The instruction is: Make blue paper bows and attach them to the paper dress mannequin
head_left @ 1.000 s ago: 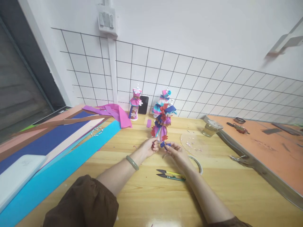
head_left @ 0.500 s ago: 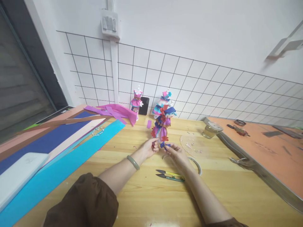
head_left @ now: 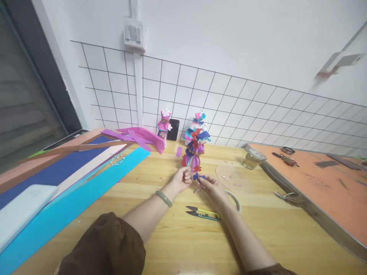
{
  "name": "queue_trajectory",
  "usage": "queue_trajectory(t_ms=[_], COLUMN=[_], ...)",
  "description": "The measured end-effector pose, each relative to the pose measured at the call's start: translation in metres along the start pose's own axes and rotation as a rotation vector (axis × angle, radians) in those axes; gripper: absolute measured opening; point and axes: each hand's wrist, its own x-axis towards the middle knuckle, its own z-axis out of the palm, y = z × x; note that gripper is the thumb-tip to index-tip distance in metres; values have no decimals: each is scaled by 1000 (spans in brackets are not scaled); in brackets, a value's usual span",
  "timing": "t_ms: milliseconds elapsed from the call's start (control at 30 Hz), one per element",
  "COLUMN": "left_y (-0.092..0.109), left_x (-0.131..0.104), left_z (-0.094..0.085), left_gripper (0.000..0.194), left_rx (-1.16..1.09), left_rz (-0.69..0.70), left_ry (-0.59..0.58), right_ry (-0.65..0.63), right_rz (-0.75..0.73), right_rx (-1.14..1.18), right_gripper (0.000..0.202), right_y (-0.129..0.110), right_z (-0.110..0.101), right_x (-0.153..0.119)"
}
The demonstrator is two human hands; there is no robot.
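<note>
Small gathered blue paper piece [head_left: 195, 177], frame centre, is pinched by right hand [head_left: 211, 186]; whether attached, can't be told. Left hand [head_left: 180, 181] curled, grip unclear. Ruffled multicoloured paper dresses [head_left: 197, 140] just above already trimmed with red paper flowers [head_left: 197, 168].

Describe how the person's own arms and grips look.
The left arm has a loose, puffed brown sleeve and a smooth grey-green bangle. The right arm shows a brown sleeve edge and no bangle. The left grip and right grip are ungloved.

Head-worn view, forward and down over tabletop [head_left: 169, 244]
</note>
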Motion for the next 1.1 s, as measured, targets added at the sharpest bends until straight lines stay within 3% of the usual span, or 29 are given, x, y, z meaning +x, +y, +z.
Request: queue_trajectory(t_ms=[133,333,467,567,700,900,1100], left_y=[-1,4,16,27,41,54,68], left_x=[-5,-26,-47,-60,-70,-75,-74], left_z=[3,8,3,-4,-8,-3,-13], left_gripper=[28,10,18,24,32,7,4], left_rx=[64,284,827,1097,1390,1407,1543], left_rz=[-18,-135,-71,-38,68,-170,-50], left_ry=[43,134,228,123,138,64,118], right_ry=[19,77,94,76,37,33,47], right_rz=[10,-28,-44,-31,-19,-11,1], right_rx=[13,94,115,101,106,75,23], right_gripper=[23,19,20,20,18,19,19], right_y=[-2,-12,-15,-16,-15,-12,-9], right_z=[-1,-13,-19,-18,-13,-15,-17], right_x=[0,0,1,1,-2,-1,1])
